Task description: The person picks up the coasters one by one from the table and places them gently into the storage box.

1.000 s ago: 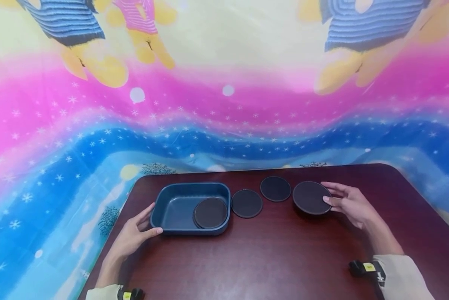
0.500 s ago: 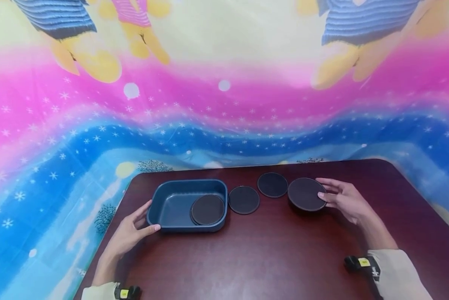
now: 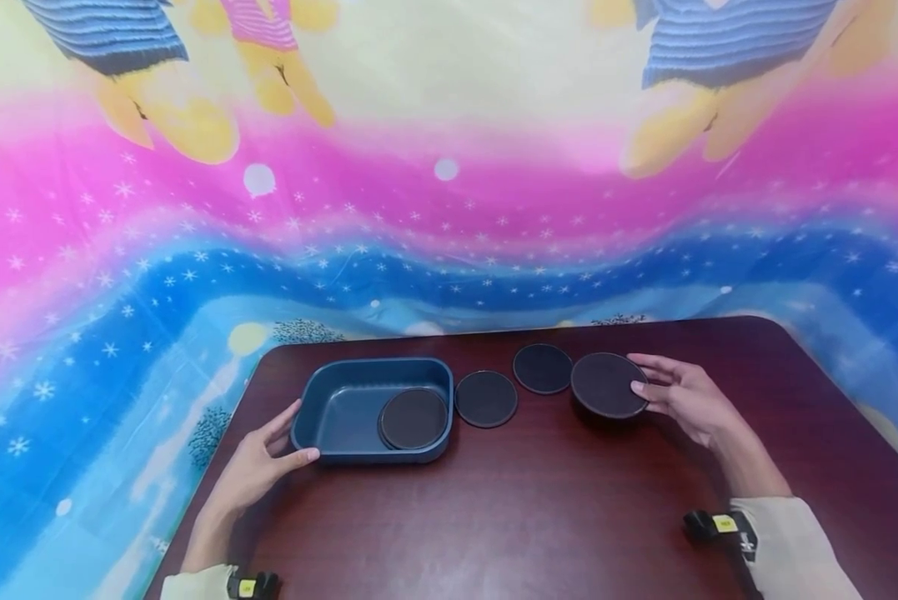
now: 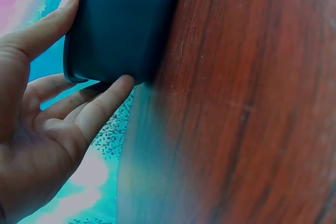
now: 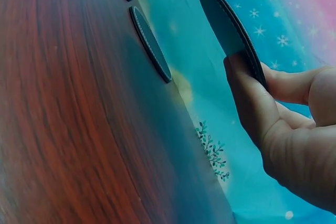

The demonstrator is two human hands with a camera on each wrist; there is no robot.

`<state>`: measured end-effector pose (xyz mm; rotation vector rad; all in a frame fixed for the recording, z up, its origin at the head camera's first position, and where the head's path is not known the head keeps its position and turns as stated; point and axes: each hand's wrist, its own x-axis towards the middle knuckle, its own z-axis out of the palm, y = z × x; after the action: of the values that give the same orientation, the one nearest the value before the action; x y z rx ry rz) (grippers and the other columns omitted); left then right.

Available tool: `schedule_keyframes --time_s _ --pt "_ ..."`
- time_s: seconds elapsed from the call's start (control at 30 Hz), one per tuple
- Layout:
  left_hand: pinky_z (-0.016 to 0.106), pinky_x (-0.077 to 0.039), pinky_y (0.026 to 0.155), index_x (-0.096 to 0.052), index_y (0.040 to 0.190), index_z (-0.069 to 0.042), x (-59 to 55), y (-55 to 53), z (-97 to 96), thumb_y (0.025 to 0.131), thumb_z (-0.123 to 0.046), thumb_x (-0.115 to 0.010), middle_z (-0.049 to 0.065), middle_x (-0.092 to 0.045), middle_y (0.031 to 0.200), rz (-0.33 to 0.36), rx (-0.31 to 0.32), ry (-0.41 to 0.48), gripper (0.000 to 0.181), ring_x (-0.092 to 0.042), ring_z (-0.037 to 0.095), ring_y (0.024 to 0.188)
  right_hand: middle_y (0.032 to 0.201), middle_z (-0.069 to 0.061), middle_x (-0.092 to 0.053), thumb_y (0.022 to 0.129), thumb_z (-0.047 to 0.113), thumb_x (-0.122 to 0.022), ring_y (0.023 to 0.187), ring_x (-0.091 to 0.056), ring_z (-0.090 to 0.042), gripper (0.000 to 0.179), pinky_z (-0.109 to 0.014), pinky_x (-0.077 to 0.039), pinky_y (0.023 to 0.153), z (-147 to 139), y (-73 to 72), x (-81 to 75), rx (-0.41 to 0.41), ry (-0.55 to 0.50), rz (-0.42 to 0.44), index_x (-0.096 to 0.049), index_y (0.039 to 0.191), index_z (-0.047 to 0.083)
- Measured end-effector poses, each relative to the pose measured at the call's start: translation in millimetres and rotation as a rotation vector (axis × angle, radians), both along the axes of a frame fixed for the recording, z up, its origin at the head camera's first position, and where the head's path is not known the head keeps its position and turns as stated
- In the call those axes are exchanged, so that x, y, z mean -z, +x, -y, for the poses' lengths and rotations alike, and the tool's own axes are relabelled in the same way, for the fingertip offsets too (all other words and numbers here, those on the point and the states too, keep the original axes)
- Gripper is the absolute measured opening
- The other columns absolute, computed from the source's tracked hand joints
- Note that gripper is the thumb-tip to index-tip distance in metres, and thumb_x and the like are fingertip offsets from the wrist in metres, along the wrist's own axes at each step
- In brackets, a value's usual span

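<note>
My left hand [image 3: 257, 471] grips the near-left corner of a dark blue rectangular tub [image 3: 343, 417]. Its thumb lies along the near rim, with the fingers at the left end; the left wrist view shows the tub's wall [image 4: 121, 30] between them. Inside the tub, at its right, round dark coasters [image 3: 416, 418] lie slightly offset on one another. My right hand [image 3: 689, 404] pinches another round dark coaster [image 3: 609, 385] between thumb and fingers. That coaster is raised off the table, and its stitched edge shows in the right wrist view [image 5: 226, 22].
Two loose coasters lie flat on the dark red-brown table [image 3: 494, 517]: one coaster [image 3: 486, 399] beside the tub's right wall, another coaster [image 3: 542, 368] farther back. A colourful printed cloth [image 3: 449, 233] hangs behind the table's far edge.
The whole head view has shifted slightly up and left. Both hands keep their holds; the raised coaster sits a little farther left, close to the loose back coaster.
</note>
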<state>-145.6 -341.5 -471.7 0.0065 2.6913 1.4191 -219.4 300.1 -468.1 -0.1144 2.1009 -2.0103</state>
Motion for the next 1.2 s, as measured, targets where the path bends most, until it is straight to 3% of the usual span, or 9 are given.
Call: schedule_keyframes --time_s 0.2,0.53,0.77,0.97,1.2 --pt "0.044 -0.061 0.103 -0.027 0.172 -0.021 -1.5 -0.1 -1.2 0.098 -0.031 -0.081 0.024 -0.042 0.169 0.012 -0.003 0.002 0.092 -0.054 0.044 0.147 0.118 0.013 -0.072 0.103 0.005 -0.071 0.099 -0.077 -0.007 0.058 -0.025 -0.064 0.085 5 3.0 -3.4 0.004 -0.057 0.007 -0.051 0.157 0.009" --pt "0.037 -0.062 0.101 -0.026 0.173 -0.02 -1.3 2.3 -0.3 0.099 -0.029 -0.081 0.024 -0.043 0.168 0.016 0.002 0.015 0.093 -0.054 0.043 0.147 0.119 0.012 -0.072 0.103 0.004 -0.071 0.1 -0.076 -0.006 0.057 -0.024 -0.064 0.087 16 4.7 -8.1 0.005 -0.096 0.016 -0.052 0.156 0.01" --pt "0.037 -0.062 0.101 -0.026 0.173 -0.021 -0.4 0.6 -0.3 0.099 -0.027 -0.081 0.024 -0.043 0.168 0.001 0.006 0.028 0.092 -0.055 0.043 0.147 0.12 0.011 -0.071 0.103 0.006 -0.072 0.101 -0.078 -0.008 0.074 -0.024 -0.064 0.088 27 1.6 -12.7 -0.003 -0.063 0.002 -0.034 0.165 -0.005" --pt "0.036 -0.062 0.1 -0.026 0.173 -0.02 1.3 0.2 0.7 0.099 -0.026 -0.081 0.023 -0.041 0.17 0.001 0.012 0.027 0.092 -0.054 0.042 0.147 0.121 0.012 -0.068 0.103 0.009 -0.072 0.1 -0.077 -0.007 0.075 -0.024 -0.064 0.088 35 1.9 -12.1 -0.008 -0.014 -0.003 -0.032 0.165 -0.006" --pt "0.04 -0.061 0.103 -0.027 0.172 -0.02 2.1 0.1 0.9 0.098 -0.028 -0.081 0.022 -0.041 0.17 -0.005 0.007 0.014 0.092 -0.054 0.042 0.148 0.121 0.01 -0.068 0.103 0.007 -0.071 0.1 -0.078 -0.008 0.076 -0.025 -0.064 0.089 44 0.3 -12.3 -0.017 -0.033 -0.011 -0.03 0.165 -0.009"
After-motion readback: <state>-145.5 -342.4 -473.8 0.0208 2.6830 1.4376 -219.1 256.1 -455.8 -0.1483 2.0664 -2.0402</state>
